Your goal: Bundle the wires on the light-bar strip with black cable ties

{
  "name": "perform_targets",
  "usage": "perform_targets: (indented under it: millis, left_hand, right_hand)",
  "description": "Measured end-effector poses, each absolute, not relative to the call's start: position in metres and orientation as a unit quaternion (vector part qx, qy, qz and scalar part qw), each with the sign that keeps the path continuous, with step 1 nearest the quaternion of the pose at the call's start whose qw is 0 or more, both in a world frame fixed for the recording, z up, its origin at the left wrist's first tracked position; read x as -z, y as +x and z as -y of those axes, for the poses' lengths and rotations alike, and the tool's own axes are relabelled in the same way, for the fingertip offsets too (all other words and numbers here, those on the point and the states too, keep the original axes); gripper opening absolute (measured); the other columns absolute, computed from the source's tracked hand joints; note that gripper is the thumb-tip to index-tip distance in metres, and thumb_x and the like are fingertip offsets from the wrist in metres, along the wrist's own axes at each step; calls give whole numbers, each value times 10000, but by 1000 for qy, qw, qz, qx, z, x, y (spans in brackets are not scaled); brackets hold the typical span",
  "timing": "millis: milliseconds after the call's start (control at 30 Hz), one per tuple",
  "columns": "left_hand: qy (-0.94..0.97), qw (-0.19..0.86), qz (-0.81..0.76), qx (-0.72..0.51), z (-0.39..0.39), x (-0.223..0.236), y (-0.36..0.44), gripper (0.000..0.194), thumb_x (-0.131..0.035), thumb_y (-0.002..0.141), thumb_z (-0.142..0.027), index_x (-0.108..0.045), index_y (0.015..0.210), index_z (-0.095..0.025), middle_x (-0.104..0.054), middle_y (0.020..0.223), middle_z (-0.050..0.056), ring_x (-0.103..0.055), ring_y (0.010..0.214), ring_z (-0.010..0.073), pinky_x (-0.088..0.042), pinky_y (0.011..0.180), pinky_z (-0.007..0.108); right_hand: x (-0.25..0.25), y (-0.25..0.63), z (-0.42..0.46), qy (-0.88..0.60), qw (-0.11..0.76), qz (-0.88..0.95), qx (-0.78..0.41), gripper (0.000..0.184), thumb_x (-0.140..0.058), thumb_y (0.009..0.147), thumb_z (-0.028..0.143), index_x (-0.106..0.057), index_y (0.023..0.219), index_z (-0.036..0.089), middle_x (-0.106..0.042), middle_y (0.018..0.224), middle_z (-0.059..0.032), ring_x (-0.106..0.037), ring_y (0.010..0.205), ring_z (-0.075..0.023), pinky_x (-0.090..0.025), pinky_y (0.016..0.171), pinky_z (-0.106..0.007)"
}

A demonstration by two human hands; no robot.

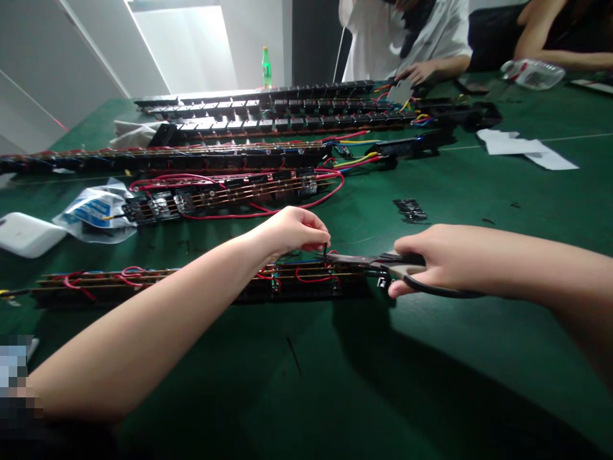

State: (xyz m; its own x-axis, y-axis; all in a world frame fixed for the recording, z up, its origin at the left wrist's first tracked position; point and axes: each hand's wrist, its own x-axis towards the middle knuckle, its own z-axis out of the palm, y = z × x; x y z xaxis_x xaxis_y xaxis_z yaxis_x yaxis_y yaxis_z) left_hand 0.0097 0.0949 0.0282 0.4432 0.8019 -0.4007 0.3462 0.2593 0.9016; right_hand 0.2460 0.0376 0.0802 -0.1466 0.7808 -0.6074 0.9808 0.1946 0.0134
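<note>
A long black strip with copper rails and red wires [143,284] lies across the green table [431,358] in front of me. My left hand [292,231] pinches a thin black tie end [325,250] that stands up from the strip. My right hand [438,259] grips black-handled scissors [378,260], blades pointing left and meeting the tie just under my left fingertips.
Several more wired strips [230,191] lie further back. A plastic bag [96,214] and a white box [26,233] sit at left. Cut black scraps [410,209] and white papers [522,150] lie at right. A green bottle [266,67] stands far back. Two other people [412,38] sit across the table.
</note>
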Motion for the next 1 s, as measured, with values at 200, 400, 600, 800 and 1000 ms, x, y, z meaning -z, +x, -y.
perform_targets:
  millis: [200, 400, 600, 800, 1000]
  left_hand:
    - [575, 629, -482, -203, -95, -25, 10, 158, -731, 755, -30, -634, 758, -154, -662, 619, -30, -607, 574, 73, -497, 644, 222]
    - [572, 633, -483, -194, -97, -24, 8, 204, -777, 754, -78, -719, 936, -147, -727, 731, 7, -667, 649, 110, -555, 737, 279]
    - [585, 639, -463, -188, -101, -22, 5, 98, -748, 775, -55, -700, 748, -136, -724, 714, 21, -669, 660, 107, -569, 765, 277]
    - [592, 648, -442, -188, -104, -21, 2, 140, -707, 793, -21, -664, 725, -135, -718, 721, 13, -671, 672, 98, -563, 759, 255]
    - [598, 642, -438, -195, -103, -22, 3, 146, -704, 790, -16, -672, 719, -139, -713, 709, 12, -657, 662, 100, -546, 745, 255]
  right_hand:
    - [-75, 251, -35, 583, 197, -764, 194, 415, -661, 809, 636, -727, 837, 227, -728, 721, -57, -634, 580, -205, -357, 483, -284]
    - [-72, 254, -33, 577, 191, -769, 199, 415, -670, 811, 630, -697, 795, 216, -691, 677, -42, -605, 542, -187, -322, 458, -276]
    - [-72, 255, -31, 573, 186, -772, 203, 423, -657, 823, 633, -691, 825, 211, -699, 719, -56, -616, 574, -189, -336, 480, -273]
    - [-71, 246, -34, 575, 198, -772, 185, 484, -614, 817, 690, -689, 867, 214, -720, 760, -65, -630, 611, -208, -355, 506, -285]
    - [-70, 239, -41, 574, 231, -768, 167, 566, -597, 748, 795, -686, 851, 246, -734, 759, -55, -643, 609, -232, -370, 492, -295]
